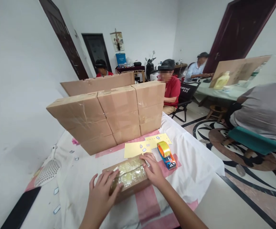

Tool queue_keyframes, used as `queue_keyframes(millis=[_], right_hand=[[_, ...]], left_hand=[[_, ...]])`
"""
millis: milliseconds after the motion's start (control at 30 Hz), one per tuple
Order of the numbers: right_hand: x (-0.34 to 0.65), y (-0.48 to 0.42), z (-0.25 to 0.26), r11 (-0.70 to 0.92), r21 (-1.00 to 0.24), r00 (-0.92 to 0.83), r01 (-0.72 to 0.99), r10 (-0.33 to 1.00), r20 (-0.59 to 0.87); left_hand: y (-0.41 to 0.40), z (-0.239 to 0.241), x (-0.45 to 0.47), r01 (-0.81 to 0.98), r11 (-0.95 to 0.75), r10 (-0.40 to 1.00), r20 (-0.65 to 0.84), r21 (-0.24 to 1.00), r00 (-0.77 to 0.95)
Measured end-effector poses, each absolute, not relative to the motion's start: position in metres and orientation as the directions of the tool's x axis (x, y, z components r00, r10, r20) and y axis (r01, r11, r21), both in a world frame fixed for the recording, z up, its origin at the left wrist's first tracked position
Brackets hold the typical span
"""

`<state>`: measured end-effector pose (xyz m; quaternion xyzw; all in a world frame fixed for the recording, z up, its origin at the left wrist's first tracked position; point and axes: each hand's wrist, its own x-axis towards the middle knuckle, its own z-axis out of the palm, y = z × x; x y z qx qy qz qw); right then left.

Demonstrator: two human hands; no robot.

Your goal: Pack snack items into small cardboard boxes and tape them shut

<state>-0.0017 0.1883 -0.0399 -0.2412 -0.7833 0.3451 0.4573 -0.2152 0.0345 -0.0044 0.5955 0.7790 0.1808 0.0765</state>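
Note:
A small cardboard box (135, 189) lies on the cloth-covered table in front of me, its top covered with shiny, wrinkled clear packing tape. My left hand (104, 187) grips its left end, fingers spread over the top and thumb near the front edge. At the right end, my right hand (153, 170) holds the box, with bent fingers reaching over its top. Just beyond the right hand is an orange and blue tape dispenser (168, 157) with a yellowish roll. Yellow card sheets (134, 149) lie behind the box.
Stacked cardboard boxes (119, 111) form a wall across the table's far side. A white perforated object (47, 171) and a black flat object (21, 208) lie at left. A person in red (173, 90) sits beyond the stack; others sit near a second table (204, 87).

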Motion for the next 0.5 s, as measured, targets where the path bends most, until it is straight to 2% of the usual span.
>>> queue_keyframes(millis=[67, 167, 233, 267, 367, 433, 500], right_hand=[[0.008, 0.193, -0.042, 0.651, -0.748, -0.417, 0.132, 0.721, 0.554], [0.034, 0.222, -0.053, 0.576, -0.751, -0.130, 0.323, 0.813, 0.568], [0.055, 0.252, -0.064, 0.434, -0.818, 0.074, 0.377, 0.867, 0.494], [0.065, 0.267, -0.070, 0.344, -0.872, 0.100, 0.347, 0.911, 0.399], [0.084, 0.297, -0.083, 0.123, -0.969, -0.079, 0.212, 0.991, 0.108], [0.089, 0.303, -0.088, 0.084, -0.980, -0.214, 0.182, 0.976, 0.043], [0.092, 0.299, -0.091, 0.088, -0.981, -0.275, 0.175, 0.961, 0.037]], left_hand=[[0.035, -0.002, -0.201, 0.922, 0.259, 0.954, 0.072, 0.288, -0.290], [0.036, -0.008, -0.188, 0.932, 0.309, 0.947, 0.023, 0.191, -0.319], [0.036, -0.016, -0.188, 0.937, 0.324, 0.946, -0.017, 0.134, -0.325], [0.036, -0.020, -0.189, 0.941, 0.319, 0.948, -0.034, 0.109, -0.317], [0.035, -0.029, -0.193, 0.957, 0.288, 0.957, -0.033, 0.040, -0.287], [0.034, -0.032, -0.192, 0.960, 0.279, 0.960, -0.023, -0.004, -0.279], [0.035, -0.031, -0.188, 0.955, 0.295, 0.955, -0.024, -0.036, -0.296]])
